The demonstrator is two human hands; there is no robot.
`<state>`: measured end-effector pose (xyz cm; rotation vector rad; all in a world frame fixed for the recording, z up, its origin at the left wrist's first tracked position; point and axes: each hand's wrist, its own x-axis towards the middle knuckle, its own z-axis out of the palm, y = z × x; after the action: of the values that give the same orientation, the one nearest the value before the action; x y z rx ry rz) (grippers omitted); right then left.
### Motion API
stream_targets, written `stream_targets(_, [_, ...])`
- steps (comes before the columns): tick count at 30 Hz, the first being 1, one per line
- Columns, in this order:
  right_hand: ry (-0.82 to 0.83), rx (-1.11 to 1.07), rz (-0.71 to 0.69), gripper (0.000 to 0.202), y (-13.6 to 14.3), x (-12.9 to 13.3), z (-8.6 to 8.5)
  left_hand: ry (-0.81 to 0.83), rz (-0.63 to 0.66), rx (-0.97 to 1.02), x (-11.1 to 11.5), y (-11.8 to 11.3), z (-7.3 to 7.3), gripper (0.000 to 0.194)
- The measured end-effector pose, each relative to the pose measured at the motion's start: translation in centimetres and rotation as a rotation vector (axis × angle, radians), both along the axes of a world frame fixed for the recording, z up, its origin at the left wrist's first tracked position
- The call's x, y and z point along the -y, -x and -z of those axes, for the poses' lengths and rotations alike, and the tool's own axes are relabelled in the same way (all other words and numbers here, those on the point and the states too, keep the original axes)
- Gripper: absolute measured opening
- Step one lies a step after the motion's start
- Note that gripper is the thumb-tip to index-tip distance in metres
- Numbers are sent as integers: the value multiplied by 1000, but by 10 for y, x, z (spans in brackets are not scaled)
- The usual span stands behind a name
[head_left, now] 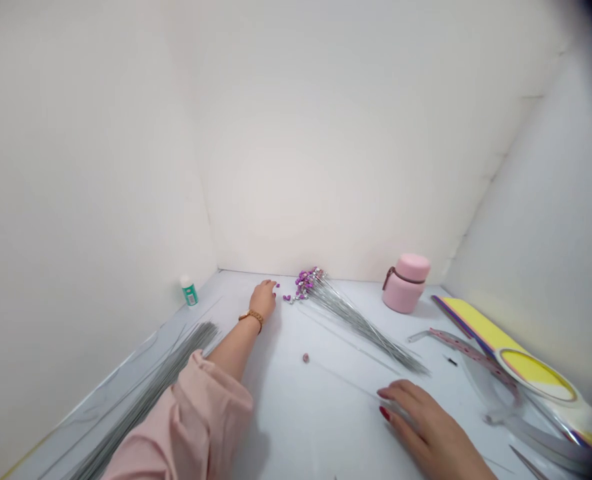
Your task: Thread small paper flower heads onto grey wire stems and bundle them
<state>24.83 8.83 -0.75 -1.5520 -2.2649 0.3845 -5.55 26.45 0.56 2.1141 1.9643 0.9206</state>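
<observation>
My left hand [263, 299] is stretched to the back of the table, its finger and thumb a little apart. Right at its fingertips lies a small purple piece [277, 285]; whether they touch I cannot tell. Low on the right, my right hand [421, 423] has thumb and forefinger around a thin wire stem [343, 379]. That stem ends in a small pinkish bead-like tip [305, 358]. Beyond my left hand, more loose purple pieces [287, 298] lie beside a bundle of wire stems [359, 320] with purple and silver tips [306, 282].
A thick bundle of bare wires [151, 393] lies along the left, near a small white and green bottle [189, 292]. At the back right stands a pink flask [406, 283]. Yellow sheets [469, 317], a tape roll [536, 375] and a scissor-like pointed tip [526, 462] are on the right. Walls enclose the table.
</observation>
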Motion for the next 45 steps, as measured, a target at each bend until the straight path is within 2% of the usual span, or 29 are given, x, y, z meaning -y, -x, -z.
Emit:
stream_targets(3, [0,-51,-2,25,-2,1,3,38,28,-39,-26,-5,4,28])
stream_targets(6, [15,-80,-12,25,0,0,2,86,57,-47,-38,-10,8,27])
stream_targets(10, [40,-88,-26,25,2,1,1,120,55,8,-43,-12,4,27])
stream_targets(13, [34,-109,-14,27,4,4,1,112,42,84,-35,-8,-5,27])
stream_targets(16, [25,-126,-36,27,11,11,-4,109,55,185,-5,-8,-12,27])
stream_targets(18, [34,-116,-75,25,18,18,-10,132,108,261,32,-13,-13,28])
stream_targets(23, [100,-48,-159,22,39,38,-28,200,259,361,143,-34,-6,23])
stream_targets(26, [152,41,-222,19,52,51,-31,221,277,344,183,-35,2,16])
stream_targets(29, [147,180,-192,14,66,64,-29,220,279,337,196,-29,8,18])
stream_targets(33, [94,279,-111,13,86,75,-21,208,283,349,197,-23,10,19])
stream_targets(36, [51,339,-83,4,97,77,-13,223,276,398,197,-22,11,15])
stream_targets(40, [9,385,-94,10,99,76,-5,291,238,549,199,-24,9,14])
stream_targets(45, [-27,472,-119,13,94,79,-4,446,215,822,213,-30,1,28])
